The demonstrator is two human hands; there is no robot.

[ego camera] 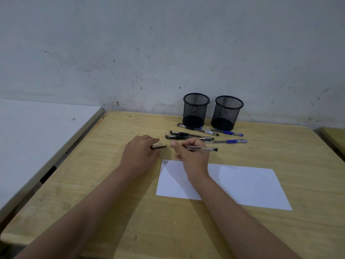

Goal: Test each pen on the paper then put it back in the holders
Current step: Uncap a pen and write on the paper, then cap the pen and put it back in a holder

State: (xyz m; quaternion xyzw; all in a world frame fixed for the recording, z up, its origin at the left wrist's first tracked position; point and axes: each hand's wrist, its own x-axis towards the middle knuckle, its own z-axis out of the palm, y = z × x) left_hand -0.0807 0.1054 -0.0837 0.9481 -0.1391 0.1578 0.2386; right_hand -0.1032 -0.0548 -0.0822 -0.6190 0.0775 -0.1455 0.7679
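Now pinching a black cap (158, 147) in the left hand (139, 152), gripping a clear pen (202, 149) in the right hand (192, 154), above the paper (242, 186)

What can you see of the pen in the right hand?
The pen is a slim stick type with a clear barrel and a dark plug at its back end, plastic by the look of it. It is uncapped: the left hand holds a black cap just off its tip. It lies nearly level above the table, tip pointing left, back end sticking out to the right. The right hand grips its front part, hiding the tip. It is short of the paper.
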